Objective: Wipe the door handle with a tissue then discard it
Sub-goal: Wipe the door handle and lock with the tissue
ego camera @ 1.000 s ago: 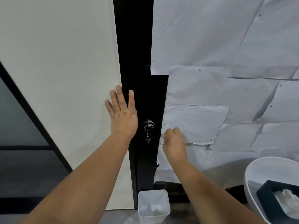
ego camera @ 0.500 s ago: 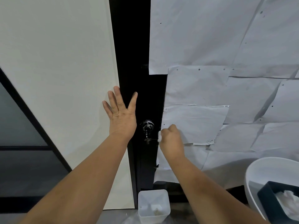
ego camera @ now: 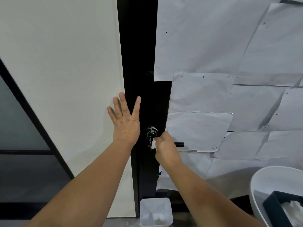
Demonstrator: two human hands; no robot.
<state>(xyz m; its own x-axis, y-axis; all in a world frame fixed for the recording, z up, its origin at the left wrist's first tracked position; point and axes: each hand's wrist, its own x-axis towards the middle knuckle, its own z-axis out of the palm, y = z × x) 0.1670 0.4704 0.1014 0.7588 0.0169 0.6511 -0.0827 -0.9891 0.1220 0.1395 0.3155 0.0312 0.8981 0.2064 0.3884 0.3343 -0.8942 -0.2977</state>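
A: Where does it stand?

B: The right hand (ego camera: 165,145) is curled around the black handle (ego camera: 179,144), just right of the shiny lock (ego camera: 151,131), with a white tissue (ego camera: 153,145) bunched in its fingers (ego camera: 161,137). Only a bit of tissue pokes out on the lock side of the fist; the handle's free end sticks out on the other side.

A: And the other hand?

B: The left hand (ego camera: 125,122) is flat and spread wide on the door edge, holding nothing. It looks like it's bracing the door (ego camera: 139,63).

A: So the wipe is underway. How to do it well?

B: I'd say keep the tissue wrapped between palm and bar, squeeze lightly, and slide along the whole lever from the lock out to the tip, turning the wrist so the underside gets covered too. Too hard a push would likely press the lever down, so the flat left hand should steady the door.

A: Anything to watch?

B: The tissue is thin and crumpled small; it could tear or slip out of the fist near the lock. Regrip if it bunches.

A: Then discard?

B: A small white bin (ego camera: 155,212) sits on the floor below the handle, so that step should be a short drop. More tissues show in a dark box (ego camera: 272,205) at lower right.
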